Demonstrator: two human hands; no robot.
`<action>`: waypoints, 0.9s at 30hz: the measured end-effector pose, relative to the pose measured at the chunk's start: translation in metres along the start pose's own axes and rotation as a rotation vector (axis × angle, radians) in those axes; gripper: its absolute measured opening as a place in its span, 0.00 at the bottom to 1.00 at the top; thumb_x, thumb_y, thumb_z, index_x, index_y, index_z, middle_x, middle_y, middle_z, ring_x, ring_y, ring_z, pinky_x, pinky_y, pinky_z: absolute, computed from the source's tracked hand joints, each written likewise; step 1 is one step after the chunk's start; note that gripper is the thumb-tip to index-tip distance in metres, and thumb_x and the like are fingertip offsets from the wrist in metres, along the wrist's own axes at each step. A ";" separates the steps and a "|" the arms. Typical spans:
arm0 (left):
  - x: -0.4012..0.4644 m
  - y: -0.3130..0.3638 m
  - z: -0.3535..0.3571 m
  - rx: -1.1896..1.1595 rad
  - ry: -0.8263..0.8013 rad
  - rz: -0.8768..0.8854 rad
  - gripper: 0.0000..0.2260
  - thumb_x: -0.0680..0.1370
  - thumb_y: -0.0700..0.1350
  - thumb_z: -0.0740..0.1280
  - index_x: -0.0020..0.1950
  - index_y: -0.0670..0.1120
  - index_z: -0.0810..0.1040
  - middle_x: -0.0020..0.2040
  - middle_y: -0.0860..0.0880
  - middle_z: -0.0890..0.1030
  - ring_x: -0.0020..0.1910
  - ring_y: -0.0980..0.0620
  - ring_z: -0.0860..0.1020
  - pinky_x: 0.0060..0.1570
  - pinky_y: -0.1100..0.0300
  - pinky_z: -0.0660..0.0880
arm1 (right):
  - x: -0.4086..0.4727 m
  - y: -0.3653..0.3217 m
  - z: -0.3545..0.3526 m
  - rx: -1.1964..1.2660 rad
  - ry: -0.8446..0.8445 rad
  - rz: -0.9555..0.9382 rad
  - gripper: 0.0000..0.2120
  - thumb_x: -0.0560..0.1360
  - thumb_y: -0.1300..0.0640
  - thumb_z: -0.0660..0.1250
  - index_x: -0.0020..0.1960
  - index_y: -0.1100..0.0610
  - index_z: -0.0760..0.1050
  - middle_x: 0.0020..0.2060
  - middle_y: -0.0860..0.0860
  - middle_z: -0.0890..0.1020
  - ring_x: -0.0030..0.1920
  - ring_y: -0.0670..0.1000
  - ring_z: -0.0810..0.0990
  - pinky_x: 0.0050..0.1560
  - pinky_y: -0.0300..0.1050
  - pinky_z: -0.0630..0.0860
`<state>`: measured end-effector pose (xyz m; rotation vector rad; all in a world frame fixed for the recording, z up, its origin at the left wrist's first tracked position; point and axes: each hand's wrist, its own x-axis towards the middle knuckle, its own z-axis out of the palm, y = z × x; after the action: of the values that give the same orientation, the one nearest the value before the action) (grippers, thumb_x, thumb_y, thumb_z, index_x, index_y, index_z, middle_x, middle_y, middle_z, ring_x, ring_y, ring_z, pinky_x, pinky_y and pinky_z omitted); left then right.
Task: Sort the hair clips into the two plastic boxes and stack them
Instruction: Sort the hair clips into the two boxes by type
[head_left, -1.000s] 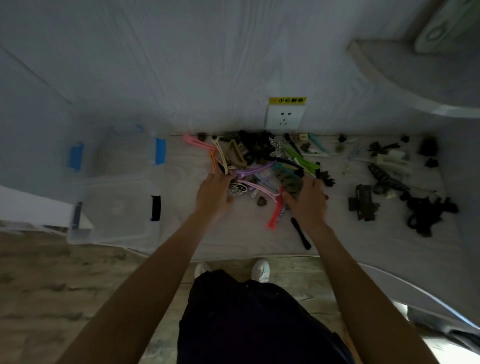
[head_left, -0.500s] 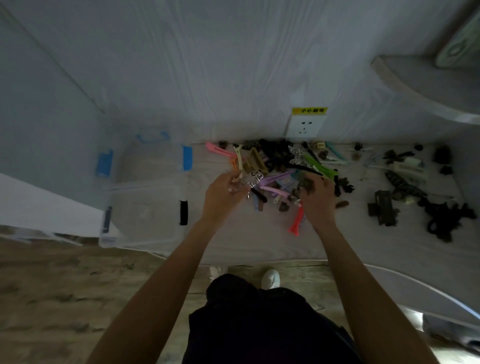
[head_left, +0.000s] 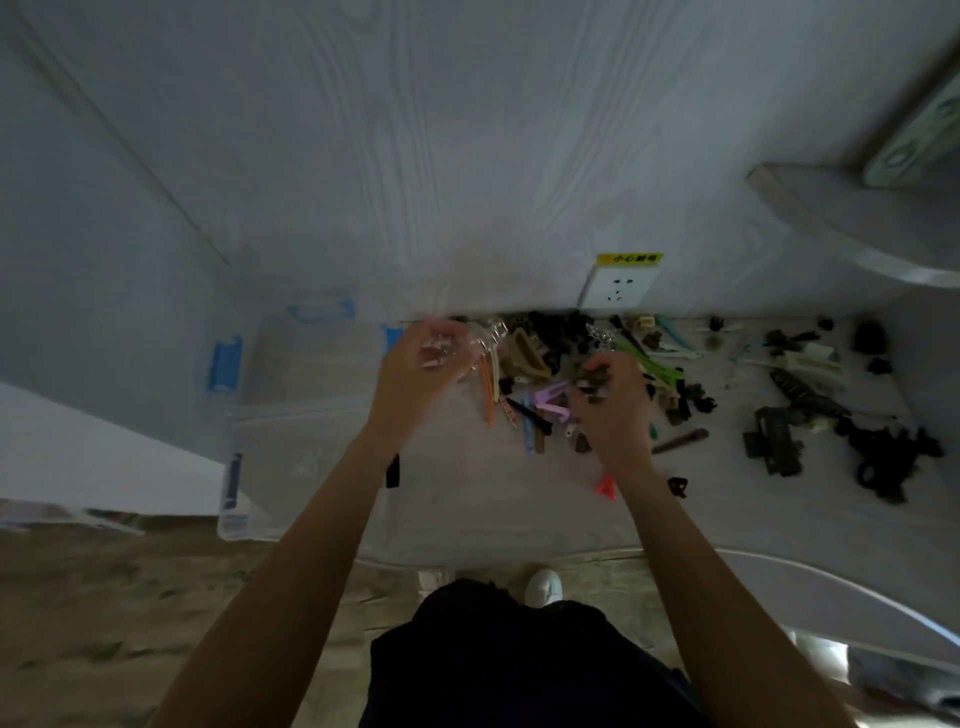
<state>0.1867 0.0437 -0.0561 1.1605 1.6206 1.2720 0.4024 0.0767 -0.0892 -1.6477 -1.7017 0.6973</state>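
A heap of coloured hair clips (head_left: 540, 384) lies on the pale table by the wall. My left hand (head_left: 415, 374) is raised above the heap's left edge, blurred, closed on a clear butterfly-shaped clip (head_left: 485, 338). My right hand (head_left: 605, 405) hovers over the heap's middle, pinching a small dark clip (head_left: 592, 376). Two clear plastic boxes sit at the left: a far one with blue latches (head_left: 311, 353) and a near one with dark latches (head_left: 291, 467). A red clip (head_left: 605, 486) lies under my right wrist.
Dark claw clips (head_left: 779, 436) and black hair ties (head_left: 883, 457) spread over the table's right side. A wall socket (head_left: 618, 286) sits behind the heap. The table's front edge (head_left: 519, 556) runs just above my shoe. A shelf juts out at the upper right.
My left hand lifted the clear clip off the heap and moved up and left toward the boxes. My right hand picked up a small dark clip from the pile.
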 end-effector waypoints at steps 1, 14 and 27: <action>0.003 0.004 -0.011 -0.039 0.037 0.005 0.08 0.69 0.50 0.73 0.47 0.53 0.78 0.50 0.46 0.81 0.46 0.50 0.81 0.45 0.60 0.76 | -0.001 -0.015 0.005 0.133 -0.070 0.070 0.15 0.68 0.61 0.73 0.51 0.59 0.71 0.45 0.50 0.75 0.43 0.48 0.76 0.40 0.35 0.73; 0.025 -0.056 -0.116 0.659 0.216 -0.129 0.20 0.68 0.47 0.75 0.58 0.44 0.78 0.54 0.45 0.80 0.52 0.46 0.78 0.56 0.55 0.71 | 0.007 -0.117 0.085 0.880 -0.392 0.419 0.11 0.70 0.68 0.70 0.48 0.58 0.72 0.42 0.55 0.80 0.41 0.50 0.81 0.42 0.47 0.81; 0.030 -0.066 -0.136 0.758 -0.078 -0.149 0.14 0.76 0.43 0.62 0.60 0.44 0.77 0.60 0.43 0.77 0.58 0.44 0.76 0.58 0.52 0.70 | 0.020 -0.165 0.147 0.037 -0.403 -0.197 0.17 0.69 0.56 0.72 0.55 0.58 0.72 0.51 0.55 0.78 0.49 0.53 0.78 0.50 0.48 0.76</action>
<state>0.0376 0.0274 -0.0918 1.4574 2.1573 0.4964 0.1839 0.0958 -0.0555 -1.3515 -2.0827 1.0057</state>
